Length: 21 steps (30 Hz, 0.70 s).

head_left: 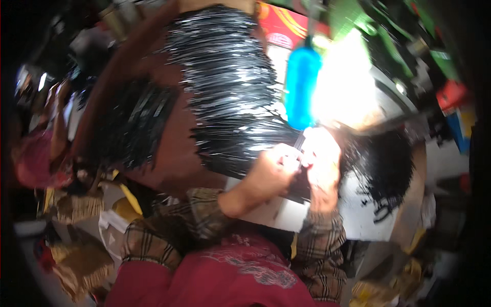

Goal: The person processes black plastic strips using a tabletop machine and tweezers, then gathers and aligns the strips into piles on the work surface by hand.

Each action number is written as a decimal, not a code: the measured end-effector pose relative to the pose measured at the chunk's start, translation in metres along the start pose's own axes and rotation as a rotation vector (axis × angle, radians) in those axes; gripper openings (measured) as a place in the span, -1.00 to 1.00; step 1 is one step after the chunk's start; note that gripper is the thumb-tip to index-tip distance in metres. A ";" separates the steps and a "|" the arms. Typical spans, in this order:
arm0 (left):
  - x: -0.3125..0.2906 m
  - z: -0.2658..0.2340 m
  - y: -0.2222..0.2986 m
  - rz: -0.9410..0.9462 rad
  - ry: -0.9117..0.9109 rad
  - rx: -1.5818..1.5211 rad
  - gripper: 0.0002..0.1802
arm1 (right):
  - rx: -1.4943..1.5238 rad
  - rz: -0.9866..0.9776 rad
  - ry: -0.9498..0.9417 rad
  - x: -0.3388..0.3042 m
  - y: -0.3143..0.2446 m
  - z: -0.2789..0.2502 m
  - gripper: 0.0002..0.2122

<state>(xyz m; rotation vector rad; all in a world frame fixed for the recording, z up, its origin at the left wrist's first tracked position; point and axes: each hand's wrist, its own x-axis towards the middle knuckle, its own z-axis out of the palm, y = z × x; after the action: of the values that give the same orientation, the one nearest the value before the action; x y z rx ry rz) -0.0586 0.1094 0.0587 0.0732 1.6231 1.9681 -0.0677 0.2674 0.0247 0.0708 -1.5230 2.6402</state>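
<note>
The picture is blurred. My left hand [267, 176] and my right hand [323, 165] meet at the middle, fingertips together, pinching a small thin dark strip [298, 141] between them. Both sleeves are plaid. Just beyond the hands lies a large heap of shiny black and silver strips [225, 87] on a brown board [176, 148]. Under the hands is a white board [358, 217] with a dark sheet [298, 192] on it, and a second heap of black strands [383, 163] lies to the right.
A blue cylinder [300, 87] hangs by a bright glare [342, 87] behind the hands. A smaller dark bundle [133, 123] lies at the left of the brown board. Yellow and tan packets [76, 204] pile up lower left; clutter surrounds the edges.
</note>
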 end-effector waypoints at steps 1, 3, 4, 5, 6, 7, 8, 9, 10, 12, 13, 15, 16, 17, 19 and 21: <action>-0.003 0.004 -0.002 -0.035 0.032 -0.181 -0.82 | 0.034 0.045 -0.010 -0.004 0.001 0.005 -0.81; -0.013 -0.010 -0.004 -0.144 -0.124 -0.363 -0.80 | -0.035 0.017 -0.045 -0.005 0.000 0.011 -0.83; -0.021 -0.014 -0.005 -0.137 -0.107 -0.332 -0.79 | -0.086 0.057 -0.050 -0.007 -0.001 0.015 -0.82; -0.029 -0.020 -0.004 -0.109 -0.102 -0.300 -0.77 | -0.145 0.094 -0.007 -0.008 -0.002 0.018 -0.81; -0.039 -0.031 -0.003 -0.039 -0.074 -0.326 -0.75 | -0.206 0.083 -0.009 -0.009 -0.002 0.022 -0.78; -0.048 -0.048 0.000 0.120 0.050 -0.005 -0.72 | -0.224 0.121 -0.002 -0.010 -0.005 0.024 -0.76; -0.053 -0.065 0.005 0.263 0.277 0.265 -0.70 | -0.241 0.122 -0.005 -0.010 -0.006 0.026 -0.76; -0.058 -0.081 0.007 0.405 0.471 0.517 -0.67 | -0.252 0.125 0.009 -0.010 -0.007 0.027 -0.76; -0.064 -0.105 0.011 0.497 0.645 0.832 -0.64 | -0.272 0.143 0.016 -0.011 -0.009 0.028 -0.77; -0.071 -0.143 0.013 0.382 0.859 1.345 -0.57 | -0.312 0.134 -0.002 -0.011 -0.010 0.030 -0.79; -0.073 -0.157 0.010 0.271 0.920 1.529 -0.53 | -0.348 0.143 0.008 -0.012 -0.010 0.030 -0.79; -0.072 -0.176 0.000 0.180 0.940 1.674 -0.45 | -0.356 0.151 0.002 -0.012 -0.009 0.031 -0.81; -0.073 -0.185 -0.003 0.247 0.927 1.755 -0.43 | -0.398 0.142 0.006 -0.012 -0.007 0.031 -0.82; -0.073 -0.190 -0.007 0.284 0.883 1.839 -0.41 | -0.444 0.137 0.011 -0.012 -0.006 0.031 -0.82; -0.077 -0.208 -0.004 0.167 0.873 1.889 -0.40 | -0.437 0.107 -0.005 -0.012 -0.004 0.031 -0.81; -0.080 -0.219 -0.001 0.190 0.944 1.970 -0.40 | -0.453 0.078 0.036 -0.013 -0.004 0.030 -0.82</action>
<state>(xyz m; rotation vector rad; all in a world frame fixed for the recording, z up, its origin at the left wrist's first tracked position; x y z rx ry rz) -0.0780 -0.1203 0.0269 0.0318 3.4769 -0.4134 -0.0545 0.2430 0.0424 -0.0697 -2.1020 2.2636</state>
